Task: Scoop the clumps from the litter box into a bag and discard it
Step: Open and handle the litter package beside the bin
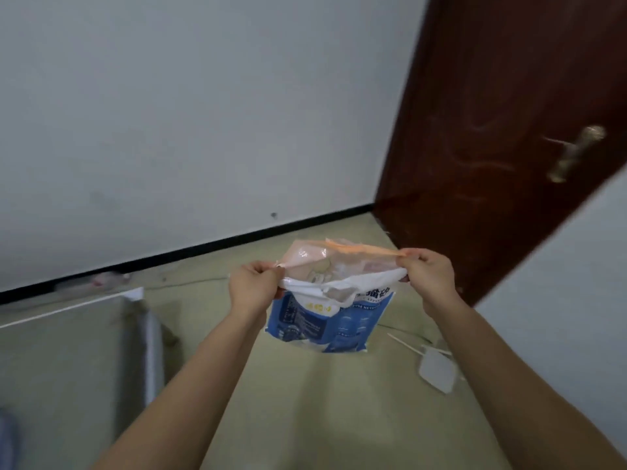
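A pale wall (169, 113) fills the upper left of the frame. A dark brown door (492, 113) stands at the upper right, above an olive floor (322, 401). At the left edge a blurred grey, white-rimmed box (84, 351) is seen — whether it is the litter box cannot be told. In the centre a blue-and-white bag (325, 320) is held in the air, with a thin pink film (315, 256) showing at its mouth. The mouth should be stretched wide and held level, so that clumps can be dropped in cleanly. Both forearms are extended forward. The mouth's left edge is pinched by the left hand (252, 286) and its right edge by the right hand (429, 276) — fingers curled, hands drawn apart.
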